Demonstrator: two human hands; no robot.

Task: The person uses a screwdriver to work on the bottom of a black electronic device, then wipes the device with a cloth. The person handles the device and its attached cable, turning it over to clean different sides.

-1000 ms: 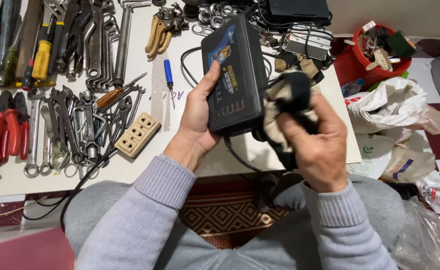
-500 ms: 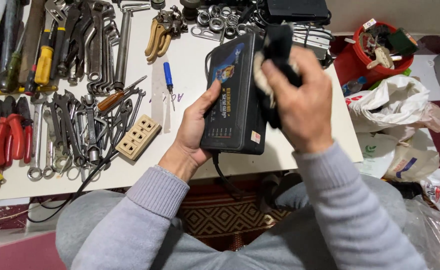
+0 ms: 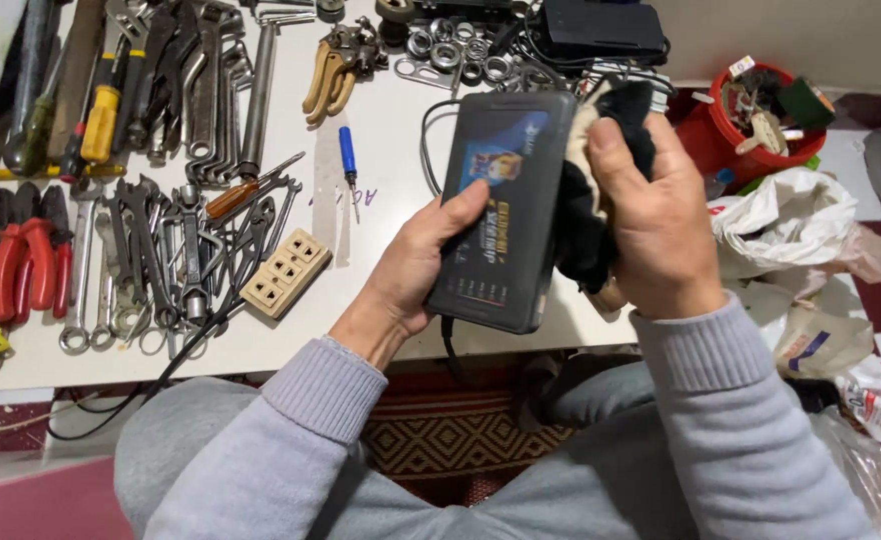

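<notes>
My left hand [image 3: 416,270] grips a black box-shaped device [image 3: 501,205] by its left edge and holds it tilted above the white table [image 3: 381,130]. A black cable [image 3: 431,140] runs from the device's top end, and another hangs below it. My right hand [image 3: 656,225] presses a black cloth [image 3: 586,235] against the device's right side. The cloth is bunched under my fingers and partly hidden by them.
Many wrenches [image 3: 176,250], red pliers [image 3: 26,265], screwdrivers [image 3: 347,160] and a beige socket block [image 3: 286,272] lie on the left of the table. A red bucket [image 3: 751,125] and white bags [image 3: 796,225] stand on the right floor. My grey-trousered knees fill the foreground.
My right hand with the cloth slid from the lower right of the device up to its top, then back down along its right side. The device tilted slightly in my left hand.
</notes>
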